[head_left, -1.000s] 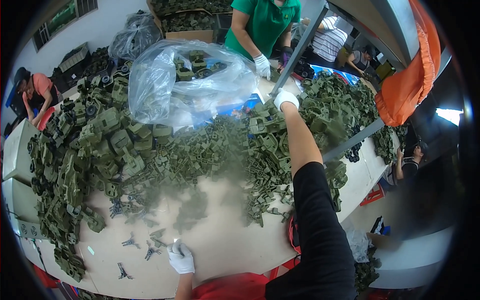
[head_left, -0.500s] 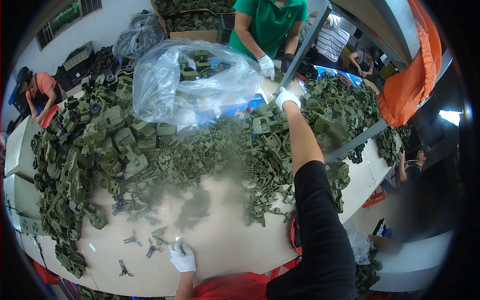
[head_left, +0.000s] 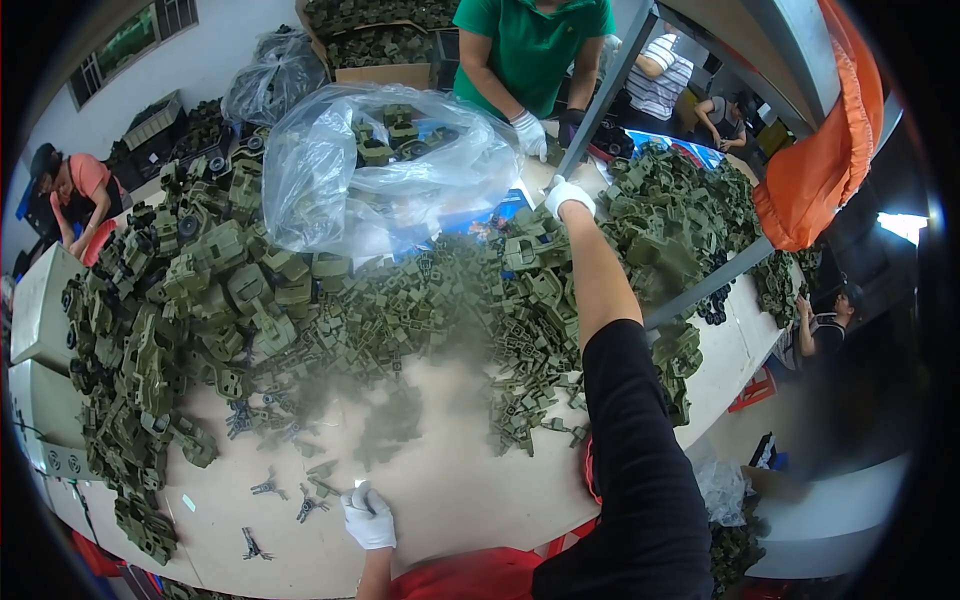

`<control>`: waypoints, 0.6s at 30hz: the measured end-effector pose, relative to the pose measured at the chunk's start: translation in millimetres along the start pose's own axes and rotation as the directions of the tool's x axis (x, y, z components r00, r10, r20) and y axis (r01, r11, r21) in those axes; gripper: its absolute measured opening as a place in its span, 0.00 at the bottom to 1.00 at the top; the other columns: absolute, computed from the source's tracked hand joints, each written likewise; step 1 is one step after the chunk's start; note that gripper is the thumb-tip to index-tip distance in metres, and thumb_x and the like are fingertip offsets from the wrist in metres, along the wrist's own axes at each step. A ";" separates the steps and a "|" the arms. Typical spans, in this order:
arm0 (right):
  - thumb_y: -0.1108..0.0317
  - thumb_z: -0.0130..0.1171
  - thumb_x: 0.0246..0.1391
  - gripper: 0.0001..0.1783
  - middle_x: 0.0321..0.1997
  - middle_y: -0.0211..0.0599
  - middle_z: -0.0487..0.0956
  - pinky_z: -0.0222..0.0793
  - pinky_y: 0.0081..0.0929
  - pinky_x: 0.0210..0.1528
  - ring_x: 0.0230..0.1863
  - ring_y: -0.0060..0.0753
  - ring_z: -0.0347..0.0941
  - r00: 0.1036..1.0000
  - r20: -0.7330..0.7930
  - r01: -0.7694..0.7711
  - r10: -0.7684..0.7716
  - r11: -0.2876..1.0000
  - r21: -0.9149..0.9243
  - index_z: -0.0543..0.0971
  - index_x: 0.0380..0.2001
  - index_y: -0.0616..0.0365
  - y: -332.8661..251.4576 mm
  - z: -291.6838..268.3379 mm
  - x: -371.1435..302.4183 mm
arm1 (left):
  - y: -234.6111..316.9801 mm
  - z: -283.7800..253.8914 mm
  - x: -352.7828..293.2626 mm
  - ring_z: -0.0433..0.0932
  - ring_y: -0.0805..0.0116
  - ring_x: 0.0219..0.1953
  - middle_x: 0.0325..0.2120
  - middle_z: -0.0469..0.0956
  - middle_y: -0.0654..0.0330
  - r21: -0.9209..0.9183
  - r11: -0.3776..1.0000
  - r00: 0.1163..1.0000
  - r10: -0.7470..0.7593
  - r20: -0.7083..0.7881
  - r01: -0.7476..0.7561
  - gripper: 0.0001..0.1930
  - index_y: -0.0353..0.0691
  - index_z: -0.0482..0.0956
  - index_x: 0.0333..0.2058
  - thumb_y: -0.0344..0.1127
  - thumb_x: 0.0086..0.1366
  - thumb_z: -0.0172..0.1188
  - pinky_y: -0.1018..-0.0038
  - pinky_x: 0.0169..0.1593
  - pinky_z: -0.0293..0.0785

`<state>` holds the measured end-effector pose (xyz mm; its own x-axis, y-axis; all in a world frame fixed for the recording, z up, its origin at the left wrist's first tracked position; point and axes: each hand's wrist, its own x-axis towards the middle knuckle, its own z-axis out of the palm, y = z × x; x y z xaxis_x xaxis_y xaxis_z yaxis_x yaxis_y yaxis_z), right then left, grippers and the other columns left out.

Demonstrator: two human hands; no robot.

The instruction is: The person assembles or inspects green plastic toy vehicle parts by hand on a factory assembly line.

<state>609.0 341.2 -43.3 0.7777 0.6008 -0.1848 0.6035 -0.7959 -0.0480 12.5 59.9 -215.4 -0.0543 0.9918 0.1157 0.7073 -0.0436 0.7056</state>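
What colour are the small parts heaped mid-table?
Mostly olive green; the small parts show best in the head view.

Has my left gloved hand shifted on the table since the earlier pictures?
No, not noticeably: the left hand keeps about the same spot, just right of the nearest grey pronged part on the table.

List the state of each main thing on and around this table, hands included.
Left hand: gloved, fingers curled, near the edge; grip unclear.
Right hand: gloved, stretched forward by the metal post; grip unclear.
Small olive-green parts: loose, heaped.
Gray forked pieces: loose, lying apart.
Clear plastic bag: open, olive-green pieces inside.
Cardboard box: open, filled.
Orange cloth: hanging, in folds.
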 end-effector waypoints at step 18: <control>0.56 0.45 0.59 0.27 0.60 0.49 0.71 0.65 0.42 0.58 0.59 0.51 0.69 0.999 -0.020 0.038 -0.038 0.999 0.027 0.65 0.62 0.45 5.5 -8.0 -18.2 | -1.4 1.0 0.3 0.76 0.55 0.32 0.34 0.72 0.55 0.018 0.999 0.999 0.044 -0.022 -0.044 0.08 0.44 0.77 0.39 0.30 0.60 0.58 0.64 0.36 0.74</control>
<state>599.5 326.4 -32.3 0.7577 0.6318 -0.1632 0.6278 -0.7740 -0.0818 12.2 60.4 -217.0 -0.0385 0.9860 0.1625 0.7215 -0.0851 0.6871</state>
